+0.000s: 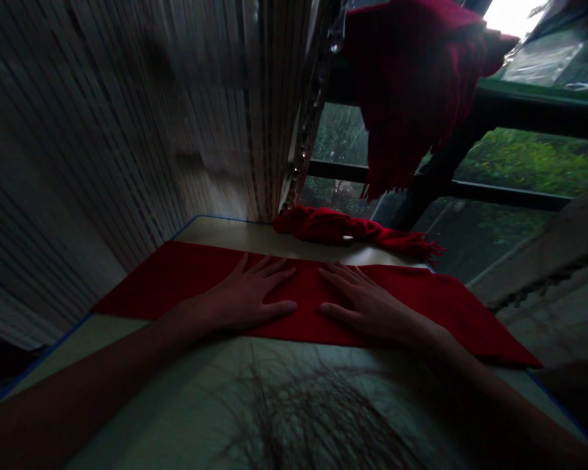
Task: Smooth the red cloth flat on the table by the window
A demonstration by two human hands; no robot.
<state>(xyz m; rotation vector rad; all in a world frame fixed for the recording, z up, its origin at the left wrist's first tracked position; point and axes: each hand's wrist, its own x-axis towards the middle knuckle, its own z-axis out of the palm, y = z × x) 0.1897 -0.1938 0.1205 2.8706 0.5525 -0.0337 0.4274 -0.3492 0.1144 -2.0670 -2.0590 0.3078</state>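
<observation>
A long red cloth (151,277), folded into a flat band, stretches across the pale table (176,391) from left to right. On its middle lies my left hand (247,297), palm down with the fingers spread. My right hand (360,297) rests flat on the same cloth a little to the right, fingers stretched out. A narrow strip of red shows between the two thumbs. Behind the cloth, a bunched red scarf (357,228) with a fringed end lies along the far table edge, apart from both hands.
A pale striped string curtain (127,130) hangs at the left. Beaded strands (301,140) hang near the window frame (509,192). Another dark red fringed scarf (411,85) drapes down at upper right. Dark hair (313,418) shows at the bottom.
</observation>
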